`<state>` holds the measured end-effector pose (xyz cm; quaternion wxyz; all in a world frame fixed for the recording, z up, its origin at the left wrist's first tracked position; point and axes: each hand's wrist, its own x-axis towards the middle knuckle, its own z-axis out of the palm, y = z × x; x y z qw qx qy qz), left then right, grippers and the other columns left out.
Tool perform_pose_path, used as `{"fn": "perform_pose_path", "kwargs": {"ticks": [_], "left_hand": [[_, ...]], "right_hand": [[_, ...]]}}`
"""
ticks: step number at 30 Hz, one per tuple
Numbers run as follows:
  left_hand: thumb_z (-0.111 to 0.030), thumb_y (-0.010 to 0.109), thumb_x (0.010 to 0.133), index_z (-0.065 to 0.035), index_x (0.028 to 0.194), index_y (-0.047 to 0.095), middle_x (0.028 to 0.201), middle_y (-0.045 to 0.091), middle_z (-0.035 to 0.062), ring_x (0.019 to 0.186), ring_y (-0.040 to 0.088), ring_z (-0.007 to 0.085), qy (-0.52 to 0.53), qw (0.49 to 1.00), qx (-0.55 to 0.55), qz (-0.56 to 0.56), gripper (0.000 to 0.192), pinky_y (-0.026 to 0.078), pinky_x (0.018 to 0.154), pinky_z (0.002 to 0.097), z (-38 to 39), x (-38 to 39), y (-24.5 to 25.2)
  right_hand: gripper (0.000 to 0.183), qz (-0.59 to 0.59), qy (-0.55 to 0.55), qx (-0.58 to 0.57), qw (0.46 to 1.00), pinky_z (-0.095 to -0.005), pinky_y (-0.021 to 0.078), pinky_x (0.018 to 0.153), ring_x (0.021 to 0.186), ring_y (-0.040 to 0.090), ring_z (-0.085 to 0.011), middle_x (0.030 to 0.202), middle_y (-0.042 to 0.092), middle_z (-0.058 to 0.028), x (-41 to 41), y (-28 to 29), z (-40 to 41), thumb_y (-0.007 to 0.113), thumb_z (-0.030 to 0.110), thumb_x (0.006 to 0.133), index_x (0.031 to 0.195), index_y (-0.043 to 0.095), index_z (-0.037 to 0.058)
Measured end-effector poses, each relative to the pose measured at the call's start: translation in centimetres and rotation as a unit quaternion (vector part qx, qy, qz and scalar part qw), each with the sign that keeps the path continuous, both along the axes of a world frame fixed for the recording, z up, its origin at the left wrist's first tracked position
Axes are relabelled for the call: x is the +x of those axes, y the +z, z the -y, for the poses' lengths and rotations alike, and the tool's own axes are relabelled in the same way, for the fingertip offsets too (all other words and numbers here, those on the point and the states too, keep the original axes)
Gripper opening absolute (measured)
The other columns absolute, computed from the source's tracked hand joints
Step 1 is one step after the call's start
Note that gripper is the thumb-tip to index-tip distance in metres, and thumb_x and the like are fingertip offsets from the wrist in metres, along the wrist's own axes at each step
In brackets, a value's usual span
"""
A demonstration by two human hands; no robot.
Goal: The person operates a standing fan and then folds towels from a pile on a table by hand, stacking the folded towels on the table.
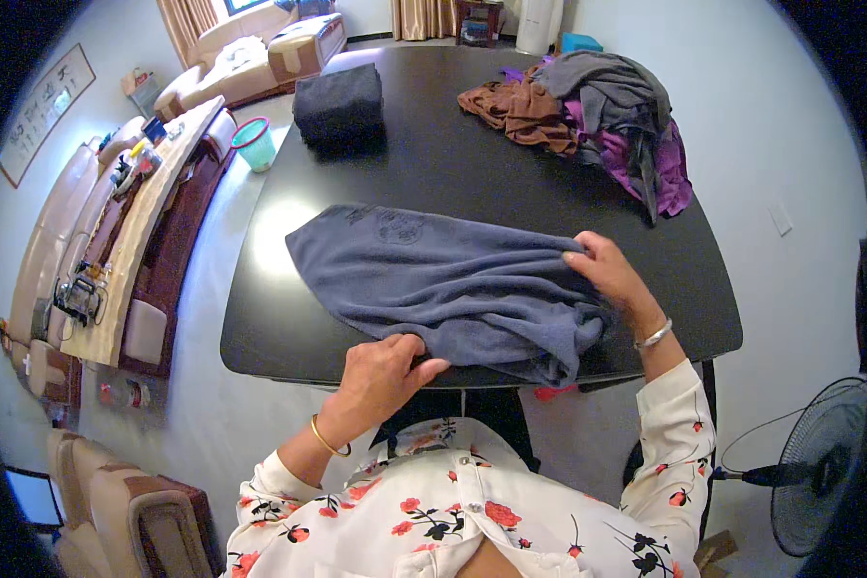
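Note:
A blue-grey cloth point(433, 282) with a dark printed or stitched pattern lies spread and wrinkled across the near part of the dark table point(433, 173). At its near edge, my left hand point(386, 372) pinches the fabric between thumb and fingers. My right hand point(607, 271) grips the cloth's far right corner. The right end of the cloth is bunched close to the table's near edge.
A folded dark cloth stack point(339, 107) sits at the far left of the table. Brown, grey and purple fabrics point(592, 115) form a heap at the far right. A standing fan point(820, 466) is at the lower right, a green waste basket point(254, 148) beyond the table's left side.

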<state>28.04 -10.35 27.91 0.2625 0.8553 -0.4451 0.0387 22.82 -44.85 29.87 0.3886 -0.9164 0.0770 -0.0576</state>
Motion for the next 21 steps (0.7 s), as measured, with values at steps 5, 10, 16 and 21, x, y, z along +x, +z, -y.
{"fn": "perform_pose_path", "kwargs": {"ticks": [5, 10, 16, 21], "left_hand": [[-0.032, 0.07, 0.076, -0.0054, 0.076, 0.056, 0.065, 0.059, 0.0106, 0.057, 0.06, 0.0283, -0.032, 0.998, -0.054, -0.024, 0.03, 0.047, 0.051, 0.0372, 1.5, -1.4, -0.6], [-0.03, 0.072, 0.074, -0.0046, 0.079, 0.057, 0.062, 0.059, 0.0099, 0.055, 0.06, 0.0268, -0.016, 0.997, -0.075, -0.03, 0.03, 0.047, 0.05, 0.0357, 2.8, -1.3, -1.4], [-0.024, 0.073, 0.074, -0.0044, 0.078, 0.058, 0.059, 0.059, 0.0109, 0.049, 0.057, 0.0225, 0.038, 0.986, -0.123, -0.109, 0.026, 0.044, 0.048, 0.0318, 2.8, -0.9, -1.3], [-0.016, 0.067, 0.078, -0.0034, 0.076, 0.057, 0.058, 0.056, 0.0075, 0.051, 0.056, 0.0186, 0.028, 0.987, -0.133, -0.082, 0.016, 0.044, 0.049, 0.0307, 3.5, -0.2, -1.7]], "right_hand": [[0.017, 0.005, -0.058, 0.202, 0.978, -0.0217, 0.0428, 0.064, 0.073, 0.05, -0.0058, 0.08, 0.056, 0.0007, -0.9, -0.1, 0.3, 0.057, 0.018, 0.087, 0.091, 0.056, 0.0017], [0.02, 0.025, -0.061, 0.205, 0.976, -0.0225, 0.0426, 0.062, 0.071, 0.049, -0.0063, 0.078, 0.056, 0.0007, -1.4, -1.4, -0.1, 0.059, 0.021, 0.086, 0.09, 0.057, 0.002], [0.02, -0.043, -0.03, 0.162, 0.985, -0.0209, 0.0394, 0.057, 0.066, 0.046, -0.0033, 0.073, 0.054, 0.0048, -3.2, -0.4, 0.3, 0.061, 0.023, 0.086, 0.084, 0.059, 0.0035], [0.018, -0.08, -0.003, 0.145, 0.986, -0.0207, 0.0391, 0.055, 0.064, 0.046, -0.0032, 0.071, 0.053, 0.0051, -3.6, 0.3, -0.2, 0.06, 0.022, 0.086, 0.085, 0.059, 0.0044]]}}
